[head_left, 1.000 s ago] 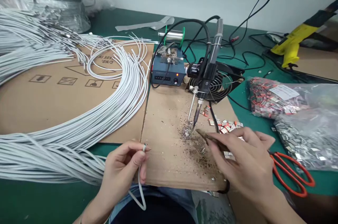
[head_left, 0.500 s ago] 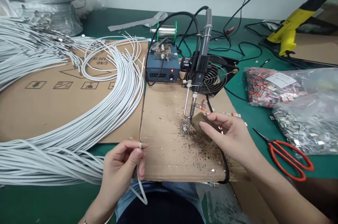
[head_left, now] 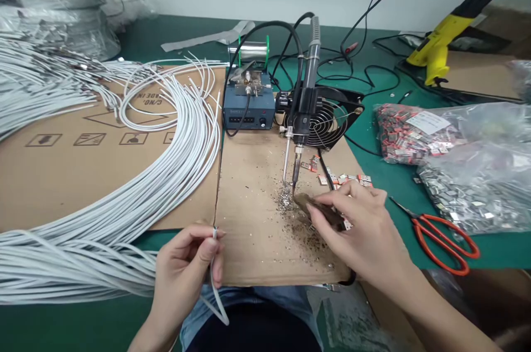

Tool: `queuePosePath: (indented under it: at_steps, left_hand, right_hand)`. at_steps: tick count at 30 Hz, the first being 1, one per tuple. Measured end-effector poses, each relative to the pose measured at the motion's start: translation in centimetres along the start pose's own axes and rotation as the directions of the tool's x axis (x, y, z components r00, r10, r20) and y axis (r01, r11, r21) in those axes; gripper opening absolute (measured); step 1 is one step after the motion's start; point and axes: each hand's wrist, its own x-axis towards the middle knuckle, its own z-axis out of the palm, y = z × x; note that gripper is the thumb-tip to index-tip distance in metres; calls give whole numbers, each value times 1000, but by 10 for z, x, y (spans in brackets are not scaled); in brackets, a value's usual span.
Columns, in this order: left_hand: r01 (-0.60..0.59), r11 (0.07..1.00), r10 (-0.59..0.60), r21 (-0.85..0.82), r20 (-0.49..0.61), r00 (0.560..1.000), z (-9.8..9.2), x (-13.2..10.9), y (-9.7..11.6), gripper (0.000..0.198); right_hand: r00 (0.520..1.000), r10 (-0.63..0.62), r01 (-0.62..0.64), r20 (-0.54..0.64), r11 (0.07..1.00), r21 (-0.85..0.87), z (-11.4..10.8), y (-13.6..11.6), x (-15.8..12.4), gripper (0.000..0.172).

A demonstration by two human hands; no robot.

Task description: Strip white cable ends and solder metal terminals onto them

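Left of our right hand [head_left: 359, 224], pinching a brown pad [head_left: 305, 202]: the soldering iron [head_left: 306, 105].
We'd best grip well back; our left hand [head_left: 186, 259] pinches a cable [head_left: 216, 293].

This is an electronics workshop: a soldering iron [head_left: 309, 81], a solder spool [head_left: 254, 52] and a fan [head_left: 327, 122] are set up at a green bench [head_left: 143, 34]. Cables [head_left: 182, 158] lie in thick bundles, connectors [head_left: 398, 139] fill clear bags [head_left: 492, 118], and metal bits [head_left: 285, 200] litter the cardboard [head_left: 244, 175].
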Motion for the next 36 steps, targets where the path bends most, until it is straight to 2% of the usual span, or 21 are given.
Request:
queuePosePath:
  at_steps: [2, 4, 8, 11, 14, 16, 19, 23, 26, 29, 31, 33, 36]
  left_hand:
    - [1, 1000, -1, -3, 31, 1000, -1, 1, -1, 6]
    - [-1, 1000, 1, -4, 30, 1000, -2, 0, -1, 5]
    - [-2, 1000, 2, -12, -11, 1000, -1, -1, -2, 5]
    - [1, 1000, 0, -21, 34, 999, -2, 0, -2, 4]
    - [4, 1000, -3, -14, 59, 998, -3, 0, -1, 4]
    - [3, 1000, -3, -9, 35, 999, -3, 0, 0, 5]
    - [-5, 1000, 5, -13, 38, 999, -4, 0, 0, 7]
    - [-1, 999, 3, -32, 72, 997, -7, 2, -2, 9]
    - [12, 998, -8, -62, 69, 998, -8, 3, -2, 8]
    - [17, 997, -13, -69, 56, 998, -8, 4, -1, 9]
    - [19, 998, -16, -68, 53, 998, -7, 4, -1, 10]
    - [23, 998, -19, -66, 54, 998, -7, 4, 0, 11]
    - [25, 999, -23, -48, 41, 999, -7, 4, 0, 13]
  right_hand:
    - [997, -32, 29, -64, 999, -45, 0, -1, 0, 9]
    - [995, -55, 48, -77, 995, -90, 0, -3, 0, 10]
    - [997, -58, 62, 47, 993, -104, -4, -1, -2, 11]
    - [993, 104, -105, 56, 994, 11, -5, 8, 0, 9]
    - [933, 322, -356, 163, 895, 270, 1, 17, 8, 16]
    - [900, 364, -432, 240, 821, 373, 7, 19, 12, 21]
    - [895, 349, -437, 277, 810, 391, 12, 18, 14, 24]
    - [908, 338, -410, 248, 841, 355, 9, 16, 7, 20]
    - [945, 307, -327, 114, 904, 275, 5, 14, 3, 13]
    - [996, 83, -78, -28, 988, 131, 4, 14, 0, 8]
    - [997, -78, 78, -17, 996, 30, 5, 15, -1, 8]
    - [989, -149, 149, -2, 988, -39, 4, 16, -2, 9]
    - [987, -143, 140, -68, 989, -53, 4, 14, -3, 10]
